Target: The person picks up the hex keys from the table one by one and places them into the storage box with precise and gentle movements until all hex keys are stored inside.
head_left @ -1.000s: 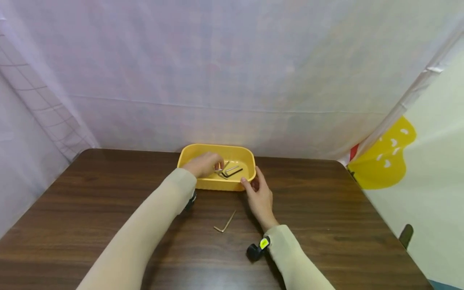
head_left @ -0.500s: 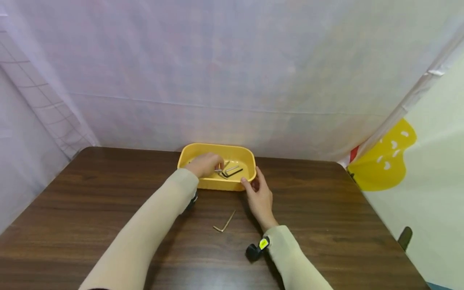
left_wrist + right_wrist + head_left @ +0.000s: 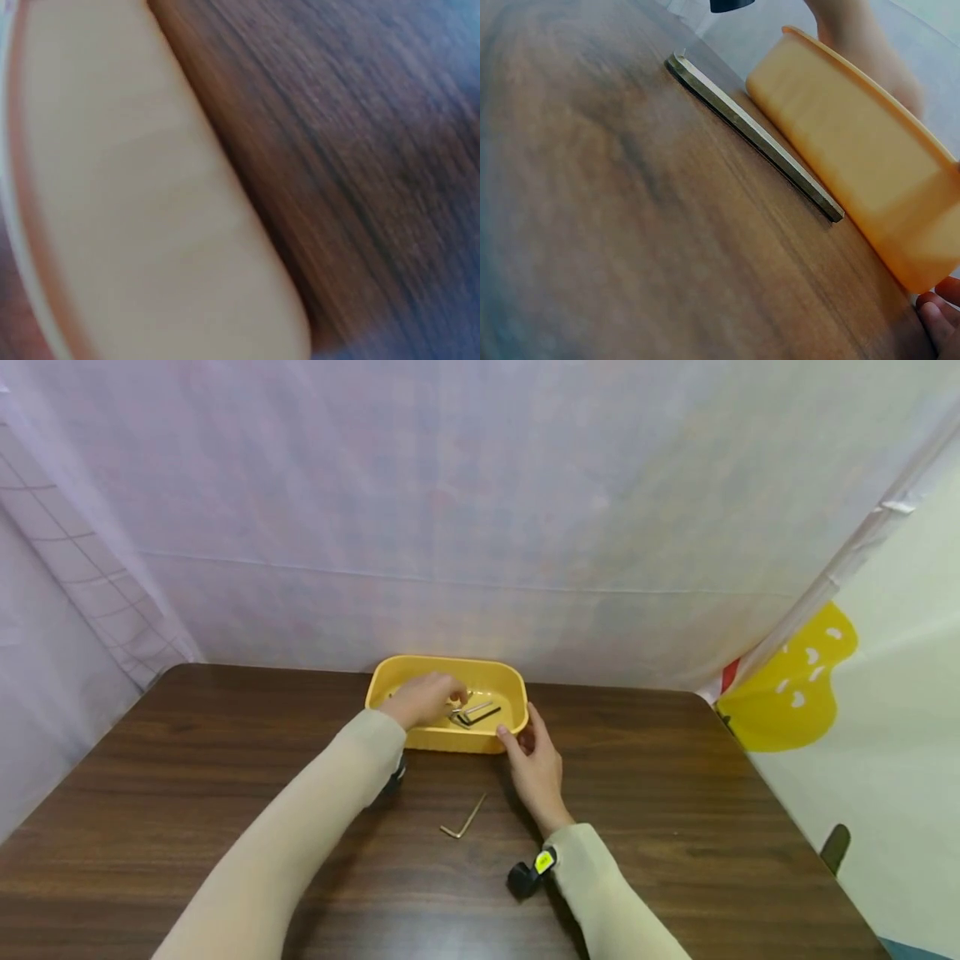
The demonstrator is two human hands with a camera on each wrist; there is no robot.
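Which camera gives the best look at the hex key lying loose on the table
The right wrist view: the hex key fills the frame, sharp, lying on the table beside the yellow tray. The head view shows it small. The left wrist view misses it.

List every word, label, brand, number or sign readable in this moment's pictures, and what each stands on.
No readable text in any view.
Yellow-green tag on the right wrist strap: too small to read.
Yellow patch with white marks on the sheet at right: shapes only, no letters.
Yellow tray, hex keys in the tray, hex key on the table: no markings visible.
Left wrist view: blurred, nothing legible.
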